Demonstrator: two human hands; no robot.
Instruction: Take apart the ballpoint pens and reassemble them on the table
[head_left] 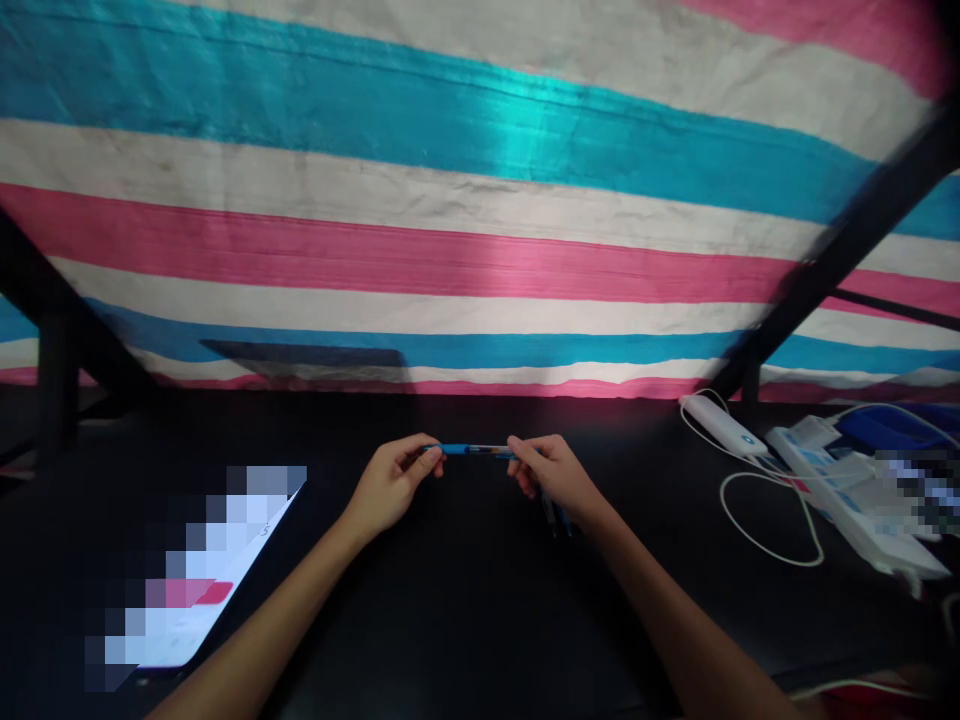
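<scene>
A thin blue pen [474,450] is held level above the black table [465,620], one end in each of my hands. My left hand [391,482] pinches its left end with fingers closed. My right hand [546,474] grips its right end, fingers curled round it. Below my right hand, dark pen-like sticks [556,516] show by the palm; whether they are held or lie on the table I cannot tell.
A phone-like slab with a lit screen [201,580] lies at the near left. At the right sit a white power bank [724,424] with a looping white cable [765,520] and a white-and-blue box [847,480]. A striped pink, blue and white tarp [480,200] hangs behind.
</scene>
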